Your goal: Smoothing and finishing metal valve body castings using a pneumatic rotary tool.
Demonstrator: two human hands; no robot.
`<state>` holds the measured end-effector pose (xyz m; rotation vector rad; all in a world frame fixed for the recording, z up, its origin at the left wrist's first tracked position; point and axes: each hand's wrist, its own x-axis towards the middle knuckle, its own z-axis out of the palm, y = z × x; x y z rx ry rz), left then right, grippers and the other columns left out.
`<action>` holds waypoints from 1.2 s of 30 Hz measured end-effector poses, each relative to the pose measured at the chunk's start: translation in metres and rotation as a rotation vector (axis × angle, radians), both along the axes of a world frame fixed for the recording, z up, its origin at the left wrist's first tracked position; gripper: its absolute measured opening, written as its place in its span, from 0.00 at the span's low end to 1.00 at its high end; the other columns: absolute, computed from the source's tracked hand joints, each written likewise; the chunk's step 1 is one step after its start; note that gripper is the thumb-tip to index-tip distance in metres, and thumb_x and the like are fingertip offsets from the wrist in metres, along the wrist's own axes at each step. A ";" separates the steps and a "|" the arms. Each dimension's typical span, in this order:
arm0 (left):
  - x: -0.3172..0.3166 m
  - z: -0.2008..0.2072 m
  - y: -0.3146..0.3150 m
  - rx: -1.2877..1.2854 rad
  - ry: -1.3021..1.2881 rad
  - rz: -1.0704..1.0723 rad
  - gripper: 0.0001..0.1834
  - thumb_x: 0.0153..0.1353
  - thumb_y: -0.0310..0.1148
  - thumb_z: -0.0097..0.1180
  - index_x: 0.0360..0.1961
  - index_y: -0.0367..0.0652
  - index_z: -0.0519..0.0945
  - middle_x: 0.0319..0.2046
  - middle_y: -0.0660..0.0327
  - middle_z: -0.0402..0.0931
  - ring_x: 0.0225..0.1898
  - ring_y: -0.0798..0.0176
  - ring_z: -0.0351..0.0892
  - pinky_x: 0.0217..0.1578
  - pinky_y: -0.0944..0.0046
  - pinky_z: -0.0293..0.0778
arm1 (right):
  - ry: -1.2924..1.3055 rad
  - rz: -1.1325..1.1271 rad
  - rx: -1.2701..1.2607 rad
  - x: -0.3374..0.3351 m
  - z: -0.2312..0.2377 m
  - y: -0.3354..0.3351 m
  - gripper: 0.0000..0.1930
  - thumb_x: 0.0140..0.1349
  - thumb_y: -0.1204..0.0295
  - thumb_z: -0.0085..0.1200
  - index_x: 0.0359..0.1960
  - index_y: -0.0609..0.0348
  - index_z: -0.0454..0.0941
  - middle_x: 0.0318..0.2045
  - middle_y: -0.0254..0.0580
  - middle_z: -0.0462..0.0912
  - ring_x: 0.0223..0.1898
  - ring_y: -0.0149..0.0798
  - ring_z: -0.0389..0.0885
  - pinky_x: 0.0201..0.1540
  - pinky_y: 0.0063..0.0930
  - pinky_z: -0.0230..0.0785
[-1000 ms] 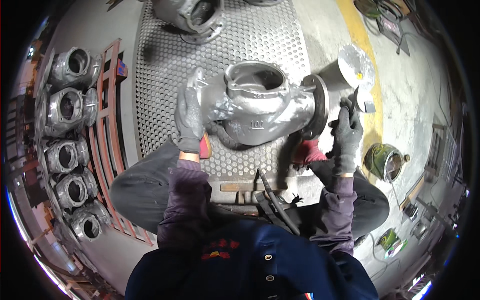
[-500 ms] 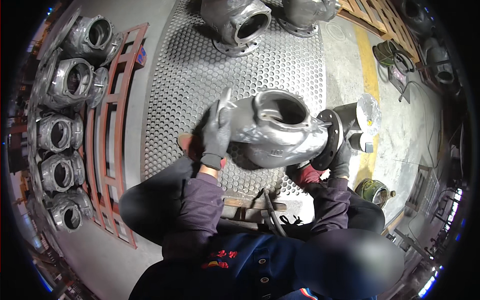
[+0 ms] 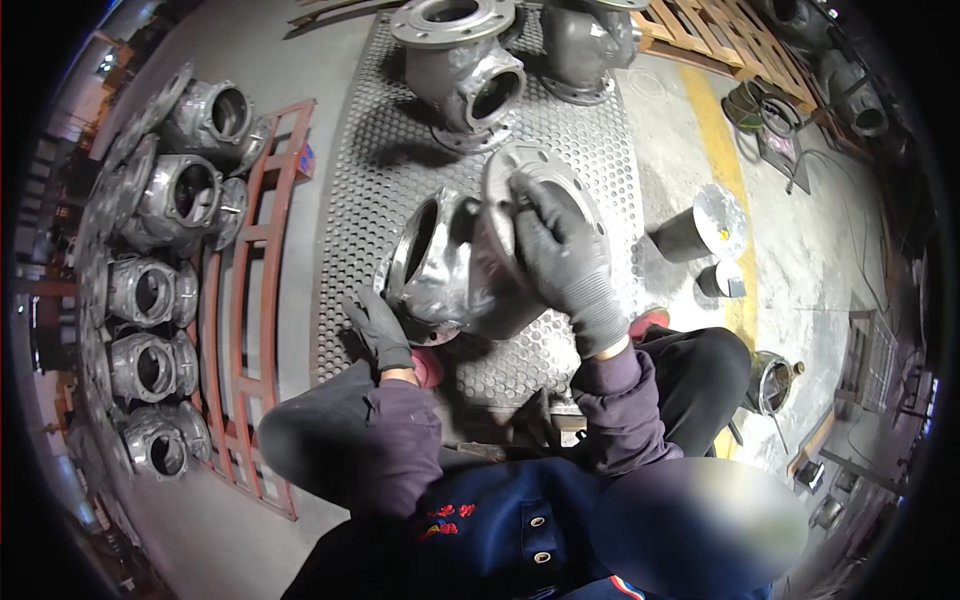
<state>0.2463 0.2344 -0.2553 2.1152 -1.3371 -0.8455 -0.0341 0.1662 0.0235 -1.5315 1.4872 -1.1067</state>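
A grey cast-metal valve body (image 3: 465, 265) stands between my knees, tilted, with its wide round flange (image 3: 500, 172) facing up and away. My right hand (image 3: 565, 250), in a dark grey work glove, is closed on the flange, its fingers curled at the opening. At the casting's lower left is my left hand (image 3: 380, 330), gloved too. Its fingers are spread beside the lower rim; whether they press on it is hard to see. The casting's side opening (image 3: 422, 240) faces left.
More valve bodies (image 3: 465, 85) stand on the perforated metal plate (image 3: 375, 185) ahead. Several castings (image 3: 180, 200) line the left side by a red metal frame (image 3: 245, 290). On the right are a grey can (image 3: 690, 235), a small cup (image 3: 720, 280) and a greenish pot (image 3: 770, 382).
The valve body has been turned, so its flange has swung from the right side to the top. My right hand has moved up with the flange; my left hand has dropped lower and to the left.
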 end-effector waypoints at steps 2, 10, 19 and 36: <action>-0.079 0.170 -0.051 -0.458 0.265 0.376 0.32 0.69 0.47 0.41 0.64 0.32 0.60 0.59 0.46 0.67 0.60 0.52 0.66 0.60 0.60 0.59 | 0.043 -0.028 0.017 -0.002 0.001 0.008 0.18 0.63 0.66 0.48 0.55 0.49 0.74 0.45 0.53 0.80 0.46 0.52 0.80 0.50 0.37 0.72; -0.083 0.285 -0.024 -0.461 0.212 0.020 0.27 0.68 0.39 0.46 0.62 0.33 0.63 0.46 0.46 0.76 0.43 0.56 0.78 0.45 0.61 0.72 | -0.117 -0.087 -0.122 -0.012 0.007 -0.030 0.20 0.64 0.70 0.46 0.58 0.52 0.73 0.35 0.48 0.82 0.35 0.38 0.81 0.43 0.29 0.72; -0.047 0.281 -0.021 -0.470 0.407 -0.058 0.28 0.70 0.42 0.45 0.63 0.32 0.63 0.50 0.53 0.75 0.49 0.65 0.75 0.50 0.67 0.71 | -0.417 0.207 0.164 0.020 -0.048 -0.065 0.13 0.64 0.69 0.48 0.46 0.63 0.78 0.36 0.36 0.82 0.39 0.29 0.76 0.46 0.22 0.67; -0.059 0.286 -0.046 -0.524 0.059 -0.578 0.19 0.63 0.38 0.54 0.53 0.43 0.76 0.45 0.52 0.80 0.46 0.59 0.81 0.47 0.64 0.74 | -0.300 -0.163 -0.133 -0.014 -0.068 0.082 0.19 0.70 0.70 0.41 0.59 0.65 0.68 0.48 0.43 0.78 0.50 0.32 0.74 0.55 0.25 0.64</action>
